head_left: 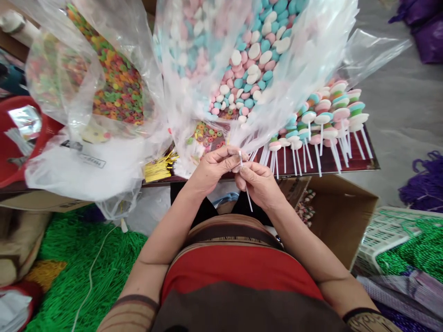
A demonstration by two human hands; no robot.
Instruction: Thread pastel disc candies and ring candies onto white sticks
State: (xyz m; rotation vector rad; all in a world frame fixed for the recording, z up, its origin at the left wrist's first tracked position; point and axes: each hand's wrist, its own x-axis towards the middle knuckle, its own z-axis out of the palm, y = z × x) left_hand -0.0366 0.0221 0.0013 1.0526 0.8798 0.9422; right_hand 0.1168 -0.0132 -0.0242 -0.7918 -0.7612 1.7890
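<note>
A thin white stick (pixel 249 199) slants down from between my two hands, at the table's front edge. My right hand (pixel 258 180) is closed on it near its upper part. My left hand (pixel 218 167) touches the right one, its thumb and fingers pinched at the stick's top; what they pinch is too small to make out. Behind the hands, a plastic bag (pixel 256 69) holds pink, white and blue candies. Small ring candies (pixel 207 134) lie just beyond my left hand. Finished-looking candy stacks on white sticks (pixel 323 117) lie to the right.
Another bag of colourful rings (pixel 117 87) stands at the left, near a red basket (pixel 7 147). Gold ties (pixel 159 169) lie at the table edge. Below right are a cardboard box (pixel 341 212) and a white crate (pixel 380 230); green strands (pixel 93 272) cover the lower left.
</note>
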